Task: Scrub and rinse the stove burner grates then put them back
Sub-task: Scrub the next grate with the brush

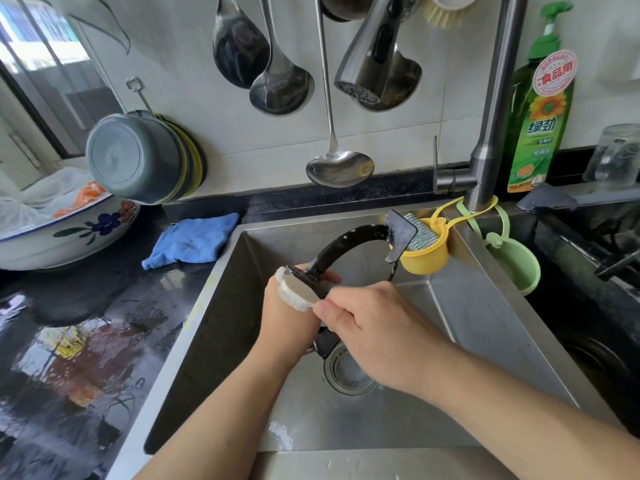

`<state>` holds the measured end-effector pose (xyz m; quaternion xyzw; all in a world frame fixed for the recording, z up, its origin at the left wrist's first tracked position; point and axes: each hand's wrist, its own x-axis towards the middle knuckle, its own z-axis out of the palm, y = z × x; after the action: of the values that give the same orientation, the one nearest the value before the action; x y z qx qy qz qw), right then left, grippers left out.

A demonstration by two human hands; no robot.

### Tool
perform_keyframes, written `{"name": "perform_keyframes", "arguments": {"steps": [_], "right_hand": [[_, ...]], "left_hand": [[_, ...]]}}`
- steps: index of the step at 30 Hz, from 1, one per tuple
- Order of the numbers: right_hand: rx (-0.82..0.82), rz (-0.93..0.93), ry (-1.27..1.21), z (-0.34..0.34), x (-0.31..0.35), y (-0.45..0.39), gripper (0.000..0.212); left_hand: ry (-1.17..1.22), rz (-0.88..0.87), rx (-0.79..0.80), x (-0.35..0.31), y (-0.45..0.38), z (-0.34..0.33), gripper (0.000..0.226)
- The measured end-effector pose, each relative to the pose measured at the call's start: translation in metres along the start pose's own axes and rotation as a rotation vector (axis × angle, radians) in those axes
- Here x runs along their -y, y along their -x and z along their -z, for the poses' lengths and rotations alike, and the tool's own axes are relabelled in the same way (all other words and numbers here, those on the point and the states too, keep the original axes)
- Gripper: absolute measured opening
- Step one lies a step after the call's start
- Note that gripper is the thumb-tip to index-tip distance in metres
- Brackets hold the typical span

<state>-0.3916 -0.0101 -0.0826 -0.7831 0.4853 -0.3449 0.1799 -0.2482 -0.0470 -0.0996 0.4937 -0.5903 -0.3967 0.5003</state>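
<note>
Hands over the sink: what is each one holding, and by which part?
The left hand grips the black curved metal burner grate at its lower end. The right hand pinches the white bristled scrub brush by its handle end.

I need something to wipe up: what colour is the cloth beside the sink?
Blue; the cloth shows clearly in the head view.

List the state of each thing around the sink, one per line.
Burner grate: held over the sink, soapy.
Scrub brush: pressed against the grate.
Left hand: grips the grate.
Right hand: grips the brush.
Faucet head: no water running.
Sink: wet, drain unplugged.
Blue cloth: crumpled on the counter.
Yellow cup: hangs from the faucet, holds a sponge.
</note>
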Motion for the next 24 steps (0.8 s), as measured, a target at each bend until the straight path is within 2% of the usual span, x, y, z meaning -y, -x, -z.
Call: {"name": "perform_keyframes", "arguments": {"steps": [2, 5, 6, 8, 12, 14, 18, 21, 24], "right_hand": [[0.005, -0.004, 0.019, 0.002, -0.003, 0.001, 0.045], [0.021, 0.016, 0.064, 0.004, -0.01, 0.002, 0.047], [0.022, 0.025, 0.075, 0.004, -0.012, 0.002, 0.047], [0.033, 0.029, 0.111, 0.003, -0.016, 0.002, 0.046], [0.054, -0.05, 0.176, 0.014, -0.033, 0.0, 0.034], [0.028, -0.031, 0.177, 0.017, -0.035, 0.001, 0.031], [-0.062, 0.067, 0.14, 0.01, -0.025, 0.0, 0.041], [-0.022, 0.057, 0.165, 0.007, -0.024, -0.001, 0.037], [0.05, -0.039, 0.173, 0.012, -0.035, -0.001, 0.034]], "left_hand": [[-0.027, -0.026, 0.023, 0.007, -0.004, 0.0, 0.054], [-0.188, -0.126, 0.096, 0.007, -0.012, 0.003, 0.021], [-0.206, -0.13, 0.079, 0.007, -0.013, 0.005, 0.018], [-0.129, -0.087, 0.019, 0.007, -0.015, 0.007, 0.019], [0.17, 0.156, -0.067, 0.004, -0.019, 0.003, 0.022], [0.169, 0.187, -0.062, 0.002, -0.021, 0.0, 0.026], [0.079, 0.137, 0.032, 0.002, -0.015, 0.001, 0.021], [0.02, 0.103, 0.069, 0.007, -0.013, 0.001, 0.035], [0.118, 0.176, 0.015, 0.009, -0.017, 0.001, 0.02]]}}
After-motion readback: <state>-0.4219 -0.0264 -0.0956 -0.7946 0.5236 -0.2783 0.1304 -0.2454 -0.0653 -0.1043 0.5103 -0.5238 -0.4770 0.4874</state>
